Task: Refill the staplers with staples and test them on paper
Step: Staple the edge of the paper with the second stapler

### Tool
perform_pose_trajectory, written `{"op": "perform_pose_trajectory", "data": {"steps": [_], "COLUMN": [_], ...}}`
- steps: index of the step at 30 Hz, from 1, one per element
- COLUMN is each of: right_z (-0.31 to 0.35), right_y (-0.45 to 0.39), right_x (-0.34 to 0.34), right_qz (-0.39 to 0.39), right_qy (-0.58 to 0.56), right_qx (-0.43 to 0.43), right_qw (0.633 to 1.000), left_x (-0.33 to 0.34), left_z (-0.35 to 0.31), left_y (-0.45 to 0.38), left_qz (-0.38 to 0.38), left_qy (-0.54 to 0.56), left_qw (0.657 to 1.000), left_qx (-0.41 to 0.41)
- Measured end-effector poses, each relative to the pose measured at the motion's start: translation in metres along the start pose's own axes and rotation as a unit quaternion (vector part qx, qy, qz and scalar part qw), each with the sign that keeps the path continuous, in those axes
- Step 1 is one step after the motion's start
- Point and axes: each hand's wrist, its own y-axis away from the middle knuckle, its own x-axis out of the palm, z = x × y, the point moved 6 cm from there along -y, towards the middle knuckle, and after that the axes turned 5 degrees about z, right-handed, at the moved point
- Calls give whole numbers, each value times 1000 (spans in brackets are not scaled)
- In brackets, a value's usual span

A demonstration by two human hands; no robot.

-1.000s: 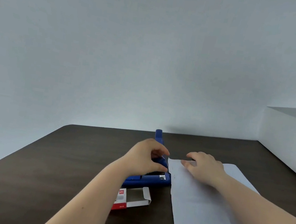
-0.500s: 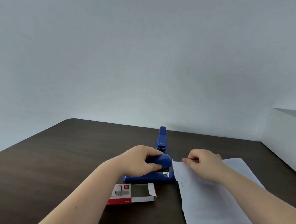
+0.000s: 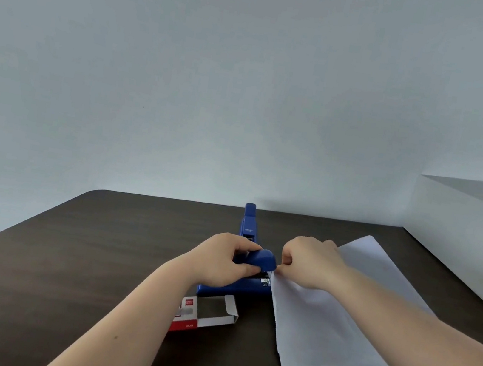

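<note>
A blue stapler [image 3: 262, 262] lies across the dark table with its mouth facing right. My left hand [image 3: 222, 260] rests over its top arm and grips it. My right hand [image 3: 308, 260] pinches the near left corner of a white paper sheet [image 3: 347, 327] and holds that corner at the stapler's mouth. A second blue stapler [image 3: 249, 220] stands behind the first, pointing away from me. An open red and white staple box [image 3: 203, 313] lies in front of the near stapler, partly hidden by my left forearm.
The dark brown table [image 3: 64, 266] ends at a pale wall behind. A white block [image 3: 470, 236] stands along the table's right side, close to the paper's far corner.
My left hand has settled onto the stapler's top arm. My right hand has lifted and pinched the paper's corner, bringing it to the stapler's mouth. The paper's far end swung right.
</note>
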Motion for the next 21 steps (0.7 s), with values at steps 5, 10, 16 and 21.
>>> {"op": "perform_pose_trajectory", "data": {"steps": [5,10,16,21], "right_z": [-7,-4,7,4], "right_y": [10,14,10,12], "right_x": [-10,-14,-14,-13], "right_qz": [-19,-18,-14,0], "right_qy": [69,82,66,91], "right_qx": [9,5,1,5], "right_qw": [997,996,998,996], "left_x": [-2,1,1,0], "left_z": [-1,-5,-8,-9], "left_y": [1,1,3,3], "left_qz": [-9,-10,-12,-11], "left_qy": [1,-9,-4,-1], "left_qw": [1000,1000,1000,1000], "left_qx": [-2,-4,-2,5]}}
